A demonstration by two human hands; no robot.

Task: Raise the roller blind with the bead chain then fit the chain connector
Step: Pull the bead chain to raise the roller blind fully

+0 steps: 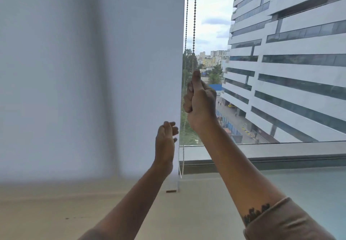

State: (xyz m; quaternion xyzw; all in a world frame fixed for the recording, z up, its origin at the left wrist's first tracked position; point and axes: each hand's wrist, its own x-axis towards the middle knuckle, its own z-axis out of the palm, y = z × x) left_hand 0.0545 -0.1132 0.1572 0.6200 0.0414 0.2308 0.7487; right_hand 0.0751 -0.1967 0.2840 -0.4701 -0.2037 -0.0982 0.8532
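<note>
A white roller blind (89,71) hangs down over the left part of the window, its bottom edge near the sill. At its right edge a bead chain (194,24) drops in two strands from above. My right hand (201,101) is closed in a fist around the chain, thumb pointing up. The chain runs on below the fist and its loop (181,164) ends near the sill. My left hand (166,142) is lower and to the left, in front of the blind's edge, with its fingers loosely apart and holding nothing. I see no chain connector.
A beige sill (74,202) runs along the bottom, with a small brown piece (171,191) lying on it under the chain. The grey window frame (280,155) crosses on the right. Outside the glass stands a tall white building (290,61).
</note>
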